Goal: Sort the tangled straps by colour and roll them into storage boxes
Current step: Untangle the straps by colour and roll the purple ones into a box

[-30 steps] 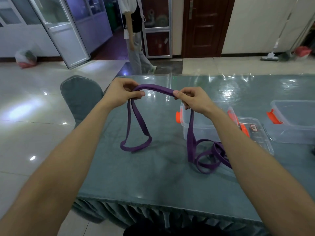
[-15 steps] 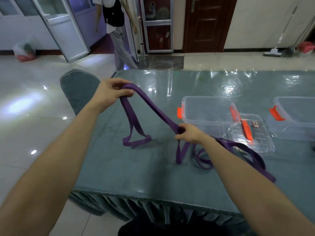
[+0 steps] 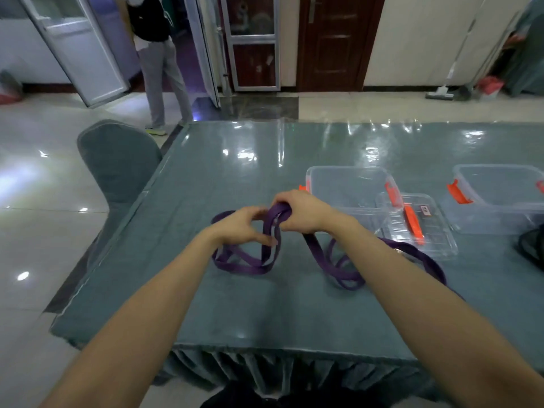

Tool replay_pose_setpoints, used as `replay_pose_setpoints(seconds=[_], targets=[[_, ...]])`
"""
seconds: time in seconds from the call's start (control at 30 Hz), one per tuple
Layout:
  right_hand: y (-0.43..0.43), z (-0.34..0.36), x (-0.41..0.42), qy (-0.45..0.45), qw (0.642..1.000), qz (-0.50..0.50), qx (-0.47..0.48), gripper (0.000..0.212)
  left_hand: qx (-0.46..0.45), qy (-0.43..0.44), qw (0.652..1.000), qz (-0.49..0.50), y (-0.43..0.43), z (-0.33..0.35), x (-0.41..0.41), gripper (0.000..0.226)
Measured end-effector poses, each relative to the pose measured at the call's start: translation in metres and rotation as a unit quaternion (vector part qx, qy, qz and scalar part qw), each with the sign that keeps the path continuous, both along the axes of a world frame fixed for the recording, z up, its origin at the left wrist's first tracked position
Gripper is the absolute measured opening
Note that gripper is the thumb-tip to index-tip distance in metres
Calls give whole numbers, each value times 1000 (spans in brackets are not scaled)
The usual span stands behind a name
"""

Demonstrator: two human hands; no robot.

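purple strap [image 3: 245, 268] loops lie on the green table [image 3: 265, 316]. my left hand [image 3: 244, 228] curls half-open against one loop, grip unclear; my right hand [image 3: 301, 214] clenches the bunched strap, near a clear box [image 3: 347, 169].

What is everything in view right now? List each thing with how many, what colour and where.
purple strap: one, purple, looped on the table, part bunched in the right hand
storage boxes: two, clear with orange latches, open, table's right half
lid: one, clear with orange latch, flat beside the left box
table: one, teal cloth under clear film
chair: one, grey-green cover, at the table's left side
person: one, grey trousers, black top, by the glass doors behind
door: one, dark brown, back wall
mop: one, white, back right
dark object: one, black, cut off at right edge
left hand: at the strap loops, grip unclear
right hand: grips the bunched strap
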State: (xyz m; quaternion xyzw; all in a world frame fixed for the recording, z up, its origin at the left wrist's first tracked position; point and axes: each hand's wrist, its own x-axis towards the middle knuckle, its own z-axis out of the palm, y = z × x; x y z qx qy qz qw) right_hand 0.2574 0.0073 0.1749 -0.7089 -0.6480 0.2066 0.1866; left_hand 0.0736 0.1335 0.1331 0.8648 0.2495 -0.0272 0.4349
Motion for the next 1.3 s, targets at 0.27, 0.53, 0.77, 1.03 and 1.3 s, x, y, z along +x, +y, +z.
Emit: replay_pose_setpoints(seconds=[0.27, 0.53, 0.77, 1.03, 1.3], targets=[[-59, -57, 41, 13, 981, -149, -121, 30, -61, -116, 991, 7, 40, 34, -32, 15], [-75, -90, 29, 238, 943, -226, -59, 40, 52, -57, 984, 160, 69, -4, -84, 14], [-75, -22, 49, 282, 950, -120, -59, 33, 98, 162, 982, -14, 24, -49, -36, 87], [-75, 32, 96, 225, 967, -118, -13, 35, -150, -94, 983, -37, -43, 0, 89, 43], [-99, 26, 161, 365, 913, -168, 63, 15, 72, -175, 982, 4, -38, 27, 142, 34]])
